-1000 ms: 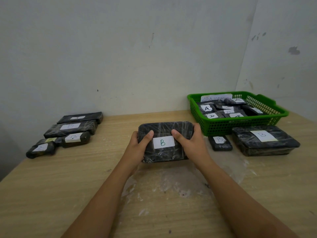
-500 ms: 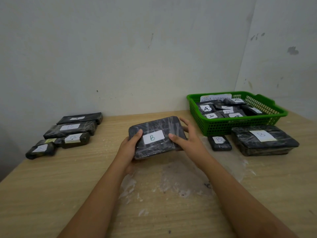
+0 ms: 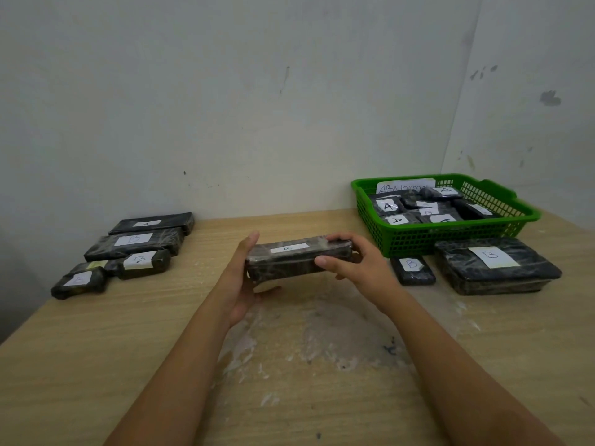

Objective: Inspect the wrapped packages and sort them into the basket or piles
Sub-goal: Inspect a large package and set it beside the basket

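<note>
A flat black wrapped package (image 3: 289, 263) with a white label on top is held above the middle of the table, nearly level, its long side edge facing me. My left hand (image 3: 240, 281) cups its left end, fingers up along the side and thumb underneath. My right hand (image 3: 351, 262) grips its right end, thumb on the near edge and fingers over the far side. The green basket (image 3: 450, 235) at the back right holds several labelled black packages. Beside it lie a large B package (image 3: 495, 267) and a small B package (image 3: 412, 268).
A pile of several black labelled packages (image 3: 128, 249) lies at the left back of the wooden table (image 3: 96, 333). White residue marks the tabletop below my hands. Walls meet in a corner behind the basket.
The package has been lifted off the table and tipped from label-facing-me to nearly level, so its side edge now shows. Both hands shifted to its ends.
</note>
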The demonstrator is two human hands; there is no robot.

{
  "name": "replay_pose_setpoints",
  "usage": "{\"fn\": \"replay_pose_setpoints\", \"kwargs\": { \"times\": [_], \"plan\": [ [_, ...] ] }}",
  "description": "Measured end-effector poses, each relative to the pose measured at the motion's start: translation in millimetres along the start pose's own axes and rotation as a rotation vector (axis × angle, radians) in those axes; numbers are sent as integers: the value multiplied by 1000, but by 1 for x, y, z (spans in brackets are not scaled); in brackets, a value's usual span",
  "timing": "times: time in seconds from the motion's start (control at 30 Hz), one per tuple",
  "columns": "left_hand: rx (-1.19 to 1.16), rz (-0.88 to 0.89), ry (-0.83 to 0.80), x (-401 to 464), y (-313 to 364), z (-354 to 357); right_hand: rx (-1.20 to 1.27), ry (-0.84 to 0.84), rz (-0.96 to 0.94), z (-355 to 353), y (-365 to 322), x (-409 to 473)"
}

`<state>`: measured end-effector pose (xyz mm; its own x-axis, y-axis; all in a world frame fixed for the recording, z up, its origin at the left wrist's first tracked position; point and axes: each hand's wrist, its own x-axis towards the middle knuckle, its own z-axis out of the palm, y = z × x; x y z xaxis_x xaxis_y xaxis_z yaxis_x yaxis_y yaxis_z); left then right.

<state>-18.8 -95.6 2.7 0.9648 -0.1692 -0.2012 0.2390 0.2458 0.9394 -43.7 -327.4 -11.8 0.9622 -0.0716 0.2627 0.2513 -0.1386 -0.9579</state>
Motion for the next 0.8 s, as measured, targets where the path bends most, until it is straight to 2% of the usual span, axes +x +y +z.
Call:
{"fn": "replay_pose_setpoints", "kwargs": {
  "times": [0.23,0.33,0.53,0.67,0.8],
  "plan": [
    [134,209,-56,4,-6,0,-57,42,71,2,-3,-1],
    [123,201,-57,6,-7,-2,-24,53,73,2,-4,1],
    [109,171,-79,7,-9,-2,193,-13,152,4,-5,1],
    [13,170,-88,9,-9,-4,264,69,111,3,-3,6],
    [74,155,-136,10,-12,-3,274,97,93,3,-2,6]
  ]
}}
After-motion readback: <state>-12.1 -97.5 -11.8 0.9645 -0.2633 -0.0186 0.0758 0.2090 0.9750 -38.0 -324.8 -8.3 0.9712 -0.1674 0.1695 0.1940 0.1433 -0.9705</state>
